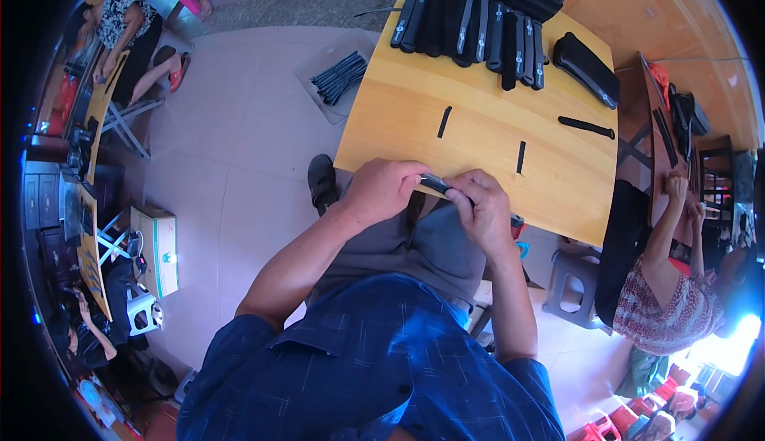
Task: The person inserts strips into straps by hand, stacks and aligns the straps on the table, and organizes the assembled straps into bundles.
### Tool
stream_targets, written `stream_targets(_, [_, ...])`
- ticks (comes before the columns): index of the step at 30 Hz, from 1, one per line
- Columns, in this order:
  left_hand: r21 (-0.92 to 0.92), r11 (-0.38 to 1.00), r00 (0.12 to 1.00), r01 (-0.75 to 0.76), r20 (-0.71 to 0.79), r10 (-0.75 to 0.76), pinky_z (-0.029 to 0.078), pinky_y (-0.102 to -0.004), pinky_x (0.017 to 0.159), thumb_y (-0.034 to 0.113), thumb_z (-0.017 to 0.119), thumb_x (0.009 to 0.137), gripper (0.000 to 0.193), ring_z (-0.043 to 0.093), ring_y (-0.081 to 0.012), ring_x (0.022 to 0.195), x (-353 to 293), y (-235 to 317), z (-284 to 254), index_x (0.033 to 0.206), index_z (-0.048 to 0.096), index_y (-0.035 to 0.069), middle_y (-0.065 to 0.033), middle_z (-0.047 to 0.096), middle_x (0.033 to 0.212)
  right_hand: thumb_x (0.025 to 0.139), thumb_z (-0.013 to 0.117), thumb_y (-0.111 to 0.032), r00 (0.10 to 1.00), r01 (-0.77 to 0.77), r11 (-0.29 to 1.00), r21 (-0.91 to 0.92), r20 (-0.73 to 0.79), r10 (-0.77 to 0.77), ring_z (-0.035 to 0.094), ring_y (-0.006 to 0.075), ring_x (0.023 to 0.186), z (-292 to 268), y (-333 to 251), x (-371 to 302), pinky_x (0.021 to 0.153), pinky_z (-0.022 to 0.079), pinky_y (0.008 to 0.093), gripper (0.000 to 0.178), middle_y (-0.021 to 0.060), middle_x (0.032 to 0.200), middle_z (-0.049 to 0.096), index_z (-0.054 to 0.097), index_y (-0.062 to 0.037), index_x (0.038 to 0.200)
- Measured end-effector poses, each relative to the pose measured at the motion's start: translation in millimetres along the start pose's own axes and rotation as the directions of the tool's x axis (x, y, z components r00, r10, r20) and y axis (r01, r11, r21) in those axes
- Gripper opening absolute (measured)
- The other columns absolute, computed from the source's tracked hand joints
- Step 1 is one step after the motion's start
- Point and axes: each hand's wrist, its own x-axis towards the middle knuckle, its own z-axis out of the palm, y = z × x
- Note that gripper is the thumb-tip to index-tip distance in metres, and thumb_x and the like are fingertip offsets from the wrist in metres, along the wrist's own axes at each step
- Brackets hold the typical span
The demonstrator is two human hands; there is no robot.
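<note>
Between left hand (384, 190) and right hand (481, 211), a small black strip (435, 184) is pinched.

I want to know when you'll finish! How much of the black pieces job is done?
Done, it seems: a row of black cases lined up at the table's far edge. In hand: both the left hand and right hand hold one small dark piece. Left: three loose black strips on the table.

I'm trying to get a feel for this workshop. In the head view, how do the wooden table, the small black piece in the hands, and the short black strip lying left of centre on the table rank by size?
1. Light wooden table, by far the largest.
2. Short black strip on the tabletop.
3. Small black piece, pinched between left hand and right hand.

The last two are unsure: fingers hide most of the piece.
</note>
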Motion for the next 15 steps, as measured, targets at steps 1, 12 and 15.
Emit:
stream_targets(1, [0.008, 1.000, 1.000, -0.022, -0.006, 0.022, 0.057, -0.0455, 0.077, 0.013, 0.063, 0.094, 0.020, 0.073, -0.0358, 0.085, 0.5, -1.2, -0.5, 0.106, 0.078, 0.009, -0.0168, 0.075, 0.092, 0.087, 0.078, -0.009, 1.000, 0.001, 1.000, 0.000, 0.002, -0.001, 0.069, 0.0304, 0.084, 0.0, 0.1, -0.2, 0.074, 0.056, 0.0409, 0.014, 0.0103, 0.089, 0.070, 0.080, -0.0069, 0.101])
stream_targets(12, [-0.022, 0.999, 0.998, 0.032, 0.058, -0.030, 0.057, -0.0410, 0.076, 0.010, 0.064, 0.094, 0.020, 0.073, -0.0320, 0.084, 8.3, -2.9, -4.1, 0.106, 0.080, 0.010, -0.0147, 0.076, 0.092, 0.086, 0.079, -0.011, 1.000, -0.005, 1.000, -0.027, 0.000, 0.005, 0.069, 0.0300, 0.087, 1.7, 2.6, -0.9, 0.076, 0.056, 0.0411, 0.016, 0.0100, 0.092, 0.071, 0.080, -0.0080, 0.101])
stream_targets(15, [-0.020, 1.000, 0.999, 0.010, 0.053, -0.009, 0.056, -0.0406, 0.076, 0.010, 0.064, 0.094, 0.020, 0.073, -0.0312, 0.084, 6.4, -1.4, -3.0, 0.106, 0.080, 0.010, -0.0148, 0.076, 0.091, 0.086, 0.079, -0.011, 1.000, 0.003, 0.999, -0.046, 0.005, -0.003, 0.069, 0.0305, 0.088, -1.6, -2.6, -0.7, 0.075, 0.056, 0.0408, 0.016, 0.0101, 0.092, 0.070, 0.079, -0.0058, 0.100])
